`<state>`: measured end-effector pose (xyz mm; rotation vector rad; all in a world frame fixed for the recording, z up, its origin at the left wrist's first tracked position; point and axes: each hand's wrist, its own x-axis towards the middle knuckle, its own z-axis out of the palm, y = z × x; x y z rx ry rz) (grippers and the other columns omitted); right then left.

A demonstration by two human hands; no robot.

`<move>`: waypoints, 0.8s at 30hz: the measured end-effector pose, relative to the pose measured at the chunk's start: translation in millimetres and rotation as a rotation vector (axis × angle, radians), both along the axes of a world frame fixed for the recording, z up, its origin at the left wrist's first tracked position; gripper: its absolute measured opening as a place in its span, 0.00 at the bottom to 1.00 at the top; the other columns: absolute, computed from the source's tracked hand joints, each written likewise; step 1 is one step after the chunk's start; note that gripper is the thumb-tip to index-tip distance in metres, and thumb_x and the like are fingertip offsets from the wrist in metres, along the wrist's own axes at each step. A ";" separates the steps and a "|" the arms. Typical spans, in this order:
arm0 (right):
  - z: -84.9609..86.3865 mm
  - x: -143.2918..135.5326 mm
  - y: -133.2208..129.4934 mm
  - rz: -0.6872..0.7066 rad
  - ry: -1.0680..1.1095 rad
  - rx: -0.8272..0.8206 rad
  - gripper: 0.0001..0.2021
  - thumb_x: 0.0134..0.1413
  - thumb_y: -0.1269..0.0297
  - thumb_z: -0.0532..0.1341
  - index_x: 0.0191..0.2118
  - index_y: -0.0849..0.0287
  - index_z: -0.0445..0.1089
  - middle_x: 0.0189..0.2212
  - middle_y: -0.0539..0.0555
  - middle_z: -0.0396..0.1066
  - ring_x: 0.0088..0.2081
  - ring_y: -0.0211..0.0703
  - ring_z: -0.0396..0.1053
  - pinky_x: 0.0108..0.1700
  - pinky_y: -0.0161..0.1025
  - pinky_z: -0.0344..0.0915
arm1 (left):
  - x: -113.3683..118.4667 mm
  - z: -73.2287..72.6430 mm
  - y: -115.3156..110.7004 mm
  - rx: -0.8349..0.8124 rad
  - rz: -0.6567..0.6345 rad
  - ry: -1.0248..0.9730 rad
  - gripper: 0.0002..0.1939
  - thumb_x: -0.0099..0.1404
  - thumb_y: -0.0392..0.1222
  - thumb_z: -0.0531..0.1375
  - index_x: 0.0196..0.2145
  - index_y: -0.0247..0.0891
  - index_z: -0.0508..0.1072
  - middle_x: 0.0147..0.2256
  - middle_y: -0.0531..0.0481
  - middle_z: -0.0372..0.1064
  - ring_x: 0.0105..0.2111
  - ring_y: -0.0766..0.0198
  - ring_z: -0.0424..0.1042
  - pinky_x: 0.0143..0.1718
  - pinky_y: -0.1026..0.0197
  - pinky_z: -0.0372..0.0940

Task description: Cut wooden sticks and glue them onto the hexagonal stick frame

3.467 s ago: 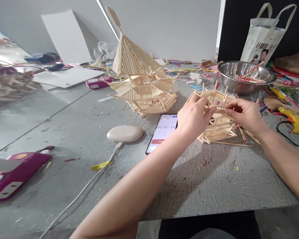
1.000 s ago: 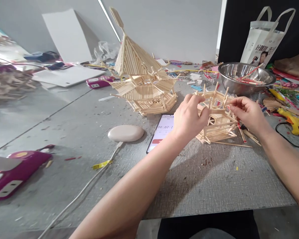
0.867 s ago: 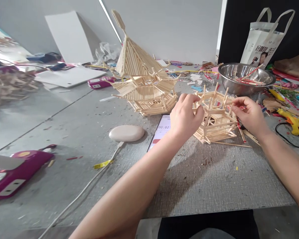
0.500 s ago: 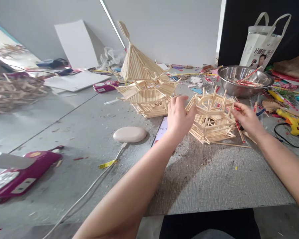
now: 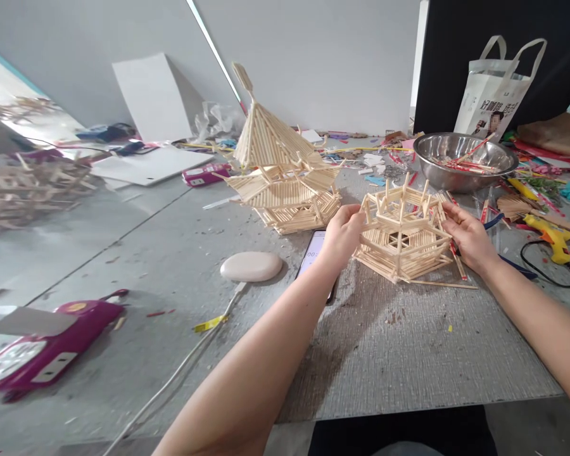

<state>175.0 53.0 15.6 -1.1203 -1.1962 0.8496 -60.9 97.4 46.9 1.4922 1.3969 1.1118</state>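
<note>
Behind the table edge (image 5: 437,401), left hand (image 5: 341,238) and right hand (image 5: 470,238) hold stickwork (image 5: 420,248).

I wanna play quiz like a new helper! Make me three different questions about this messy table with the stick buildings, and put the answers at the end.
1. Pick one: which thing lies just left of the phone in the picture?
A) the steel bowl
B) the pale oval object
C) the tote bag

2. True or false: the left hand and the right hand are at opposite sides of the open stick frame.

3. Fill in the colour: the body of the glue gun is mostly ____.

Key: 1. B; 2. True; 3. yellow
</note>
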 end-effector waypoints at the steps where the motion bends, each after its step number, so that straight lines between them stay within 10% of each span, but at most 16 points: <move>1: -1.0 0.6 0.4 0.006 0.025 -0.004 0.21 0.44 0.61 0.63 0.48 0.50 0.67 0.53 0.51 0.66 0.55 0.44 0.62 0.58 0.50 0.56 | -0.1 -0.2 0.0 0.000 -0.008 -0.006 0.15 0.55 0.44 0.53 0.40 0.36 0.68 0.35 0.48 0.70 0.33 0.62 0.69 0.30 0.62 0.65; 11: 2.3 -0.5 -4.7 0.020 0.095 -0.036 0.20 0.44 0.59 0.63 0.46 0.50 0.68 0.51 0.52 0.67 0.50 0.46 0.67 0.53 0.49 0.62 | 0.6 -3.8 -2.8 0.049 -0.057 0.128 0.16 0.55 0.41 0.55 0.43 0.37 0.67 0.42 0.45 0.69 0.36 0.61 0.70 0.34 0.60 0.66; 24: 8.7 4.9 -4.4 -0.017 0.030 -0.123 0.19 0.41 0.64 0.60 0.44 0.50 0.68 0.48 0.52 0.69 0.47 0.46 0.69 0.45 0.46 0.68 | -1.3 27.0 -21.9 0.068 -0.118 0.489 0.26 0.56 0.38 0.52 0.54 0.37 0.60 0.42 0.43 0.70 0.39 0.57 0.70 0.39 0.56 0.64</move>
